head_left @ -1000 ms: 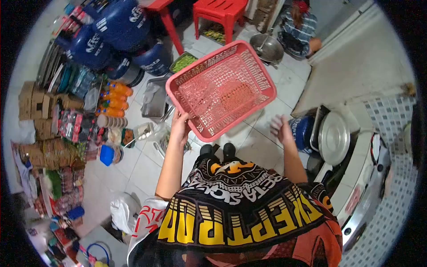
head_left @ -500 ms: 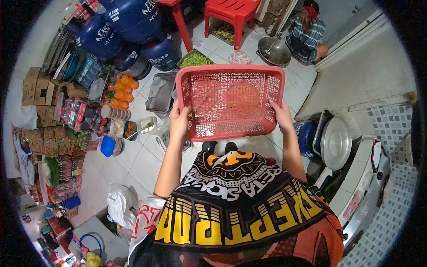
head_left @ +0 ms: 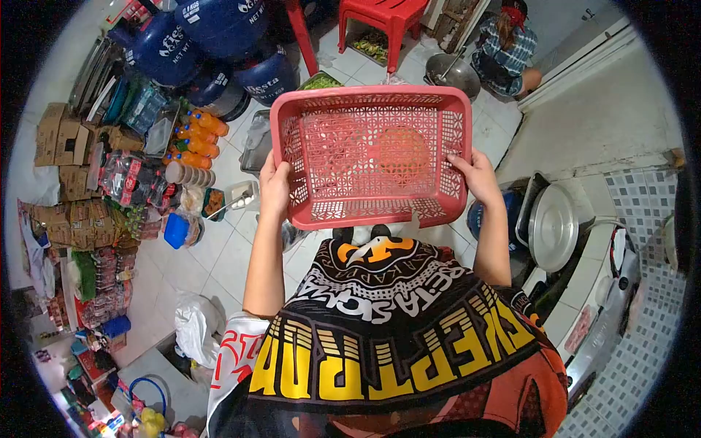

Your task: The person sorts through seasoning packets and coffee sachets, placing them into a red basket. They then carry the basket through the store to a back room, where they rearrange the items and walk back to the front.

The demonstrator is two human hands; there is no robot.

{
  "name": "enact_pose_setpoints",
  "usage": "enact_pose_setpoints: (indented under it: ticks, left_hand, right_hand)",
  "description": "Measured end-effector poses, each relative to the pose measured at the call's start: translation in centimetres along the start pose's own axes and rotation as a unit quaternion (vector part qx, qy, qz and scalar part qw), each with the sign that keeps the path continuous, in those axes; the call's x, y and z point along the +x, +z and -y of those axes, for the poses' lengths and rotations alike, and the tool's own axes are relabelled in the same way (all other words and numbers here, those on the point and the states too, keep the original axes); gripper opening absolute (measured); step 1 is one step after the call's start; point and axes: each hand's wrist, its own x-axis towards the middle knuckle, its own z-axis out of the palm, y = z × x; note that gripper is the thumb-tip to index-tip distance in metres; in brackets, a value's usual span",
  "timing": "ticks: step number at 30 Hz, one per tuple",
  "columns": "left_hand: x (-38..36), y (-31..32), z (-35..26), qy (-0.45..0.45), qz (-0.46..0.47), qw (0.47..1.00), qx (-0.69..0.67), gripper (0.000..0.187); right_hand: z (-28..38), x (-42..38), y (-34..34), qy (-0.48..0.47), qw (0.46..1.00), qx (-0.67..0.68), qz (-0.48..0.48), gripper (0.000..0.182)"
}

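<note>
Since the earlier head view, with your right hand off it, the pink plastic basket point(head_left: 372, 91) had swung from a slant to nearly level, and that hand had closed on it.

From the head camera, you held the basket in front of your body, above the floor point(head_left: 248, 248). Your left hand point(head_left: 274, 188) gripped its left rim; your right hand point(head_left: 479, 179) gripped the opposite side, thumb over the wall. It looked light and fairly stiff, though its openwork walls might flex; the two short-side rims seemed the best holds. Its near rim looked uneven toward the right, perhaps damaged. Something round and orange showed through the mesh; you couldn't tell whether it lay inside or beyond.

Past the far rim were a tray of greens point(head_left: 321, 82), a red stool point(head_left: 383, 13), a wok point(head_left: 456, 77) and a crouching person point(head_left: 504, 55). Orange bottles point(head_left: 197, 142) and a metal pan point(head_left: 255, 150) crowded the left.
</note>
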Motion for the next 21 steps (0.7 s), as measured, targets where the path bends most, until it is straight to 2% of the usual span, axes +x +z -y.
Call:
enact_pose_setpoints:
  ticks: [3, 12, 14, 15, 17, 19, 21]
  left_hand:
    - [0.1, 0.3, 0.2, 0.023, 0.003, 1.0, -0.008, 0.036]
    - [1.0, 0.4, -0.8, 0.01, -0.029, 0.999, -0.024, 0.039]
    - [1.8, 0.0, 0.1, 0.033, -0.026, 0.999, -0.021, 0.038]
    - [2.1, 0.1, 0.0, 0.054, -0.02, 0.998, -0.015, 0.038]
    - [2.3, 0.3, 0.0, 0.03, -0.03, 0.998, -0.038, 0.037]
    - [2.5, 0.3, 0.0, 0.005, -0.034, 0.998, -0.043, 0.038]
    - [2.6, 0.3, 0.4, 0.03, -0.044, 0.998, -0.035, 0.038]
  right_hand:
    - [0.8, -0.2, 0.3, -0.005, 1.0, -0.019, 0.009, 0.022]
    - [2.6, 0.4, 1.8, -0.03, 0.999, -0.002, -0.044, 0.025]
    - [3.2, 1.1, 2.1, 0.006, 0.993, 0.099, -0.062, 0.031]
    - [3.7, 1.2, 2.5, 0.003, 0.993, 0.098, -0.062, 0.031]
    - [4.7, 1.0, 3.4, 0.02, 0.98, 0.19, -0.061, 0.037]
    - [4.9, 1.0, 3.5, 0.04, 0.976, 0.209, -0.043, 0.039]
    - [4.6, 1.1, 3.4, 0.065, 0.965, 0.251, -0.024, 0.037]
